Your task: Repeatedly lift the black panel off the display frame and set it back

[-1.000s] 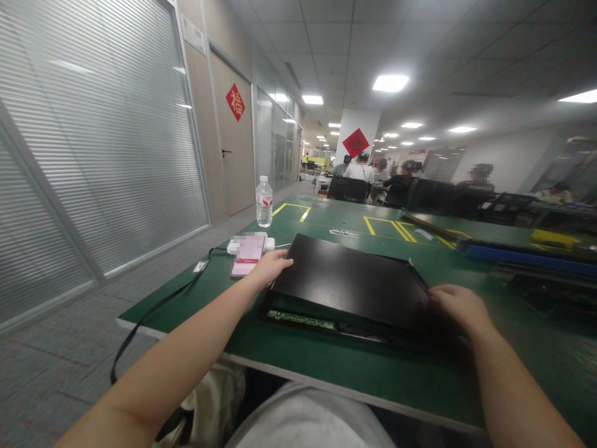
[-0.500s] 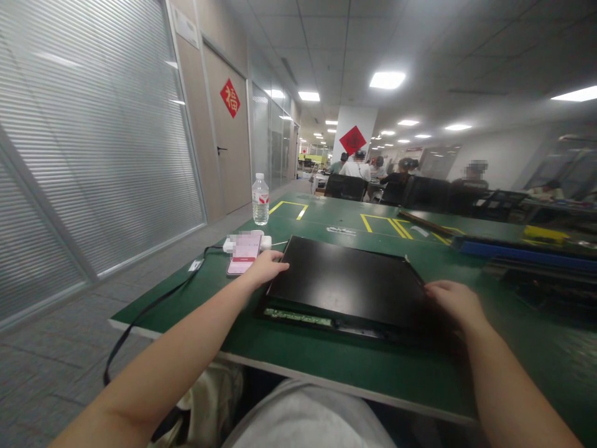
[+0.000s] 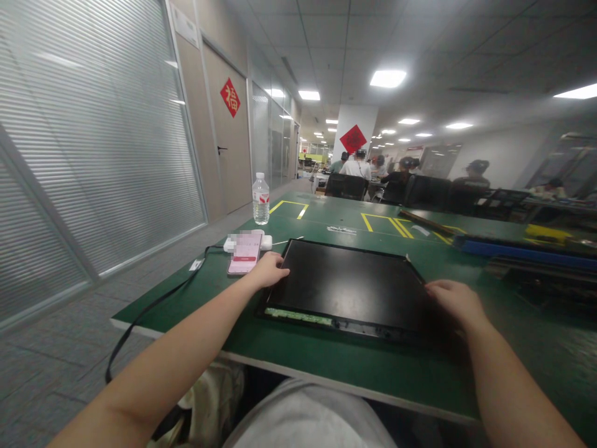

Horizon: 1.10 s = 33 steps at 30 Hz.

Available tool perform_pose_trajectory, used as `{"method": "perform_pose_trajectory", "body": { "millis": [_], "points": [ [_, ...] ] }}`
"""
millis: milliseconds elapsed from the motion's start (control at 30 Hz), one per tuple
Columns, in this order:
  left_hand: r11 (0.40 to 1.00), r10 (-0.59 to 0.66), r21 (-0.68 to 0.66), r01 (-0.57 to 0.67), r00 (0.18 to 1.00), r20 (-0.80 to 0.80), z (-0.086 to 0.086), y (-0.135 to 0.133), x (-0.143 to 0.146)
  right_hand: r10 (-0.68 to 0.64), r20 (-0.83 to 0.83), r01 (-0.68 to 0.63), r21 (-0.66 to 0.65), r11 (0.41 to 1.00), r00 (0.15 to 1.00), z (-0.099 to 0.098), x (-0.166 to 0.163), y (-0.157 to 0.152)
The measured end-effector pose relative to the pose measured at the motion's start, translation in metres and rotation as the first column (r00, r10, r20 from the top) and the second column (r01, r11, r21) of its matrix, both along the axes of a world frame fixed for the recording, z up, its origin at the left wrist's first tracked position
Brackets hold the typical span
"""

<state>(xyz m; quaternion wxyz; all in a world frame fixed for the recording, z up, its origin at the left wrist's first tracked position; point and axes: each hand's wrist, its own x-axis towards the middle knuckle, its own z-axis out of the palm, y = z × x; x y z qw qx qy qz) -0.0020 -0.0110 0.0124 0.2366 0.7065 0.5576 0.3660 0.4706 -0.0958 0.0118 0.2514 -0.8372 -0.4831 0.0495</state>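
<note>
A black LCD panel lies almost flat on a dark frame in front of me, on the green table. Along the near edge runs a green circuit board strip. My left hand is closed on the panel's left edge, thumb on top and the other fingers mostly hidden. At the opposite edge my right hand pinches the panel's right side. The underside of the panel and the far side of the frame are out of sight.
Left of the panel are a phone, a white power strip with a black cable, and a water bottle. Long dark parts and a blue bar lie at the right. Several people sit beyond the table.
The panel has sunk slightly toward the frame, and its near edge sits closer to the circuit board strip. Both hands keep their places at the sides.
</note>
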Motion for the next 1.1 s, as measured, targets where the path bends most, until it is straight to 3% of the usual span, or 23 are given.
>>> {"method": "perform_pose_trajectory", "body": {
  "millis": [267,733,1100],
  "points": [
    [1.0,-0.024,0.015,0.025,0.997,-0.07,-0.0035,0.0008,-0.001,0.029,-0.026,-0.03,-0.02,0.999,0.999,0.0006,-0.0007,0.0005],
    [1.0,-0.014,-0.011,0.014,1.0,-0.004,-0.0028,-0.0002,-0.0009,0.045,-0.066,-0.043,0.037,0.998,0.997,-0.0032,0.0055,0.0033],
    [0.999,-0.035,-0.008,0.035,0.999,0.005,-0.0002,-0.0014,-0.0015,0.009,-0.12,-0.01,-0.004,1.0,0.993,0.0024,-0.0007,0.0001]
  ]
}}
